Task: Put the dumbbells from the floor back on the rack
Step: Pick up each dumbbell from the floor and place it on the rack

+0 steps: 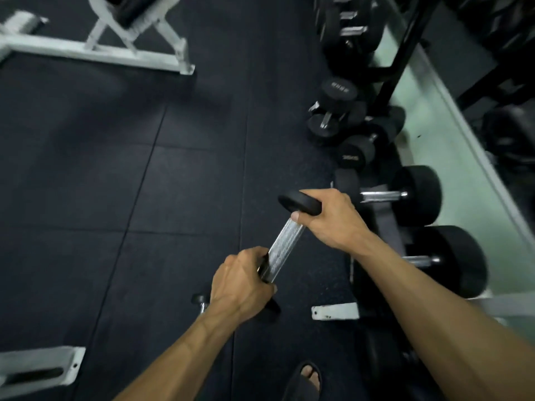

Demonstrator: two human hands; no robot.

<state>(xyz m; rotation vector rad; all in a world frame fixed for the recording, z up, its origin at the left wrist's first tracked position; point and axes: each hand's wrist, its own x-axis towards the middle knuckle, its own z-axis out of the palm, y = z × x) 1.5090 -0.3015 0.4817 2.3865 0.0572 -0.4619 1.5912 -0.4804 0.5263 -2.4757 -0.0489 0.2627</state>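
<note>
From the head camera, looking down past both forearms, I saw a small dumbbell (285,241) held up off the dark rubber floor (115,183) by its two ends. My right hand (327,217) gripped the far end, fingers wrapped over the flat black end plate and the thumb pressed at the top of the knurled silver handle. My left hand (241,282) was closed around the near end, fingers curled tight so that this end plate was hidden. The handle ran diagonally between the two hands, tilted up and to the right.

To my right stood the dumbbell rack (385,209), with larger black round-headed dumbbells (417,195) resting on it, just beside my right hand. More dumbbells (335,108) sat further along; the blur kept me from telling whether those were on the rack or the floor.

Below my left hand, another small dumbbell (201,301) lay on the floor, partly hidden. A sandalled foot (308,377) showed at the bottom edge, and a white bench frame (95,50) stood well away at the top left.

I judged the task partly done: one dumbbell in hand, not yet racked, at least one left on the floor.
</note>
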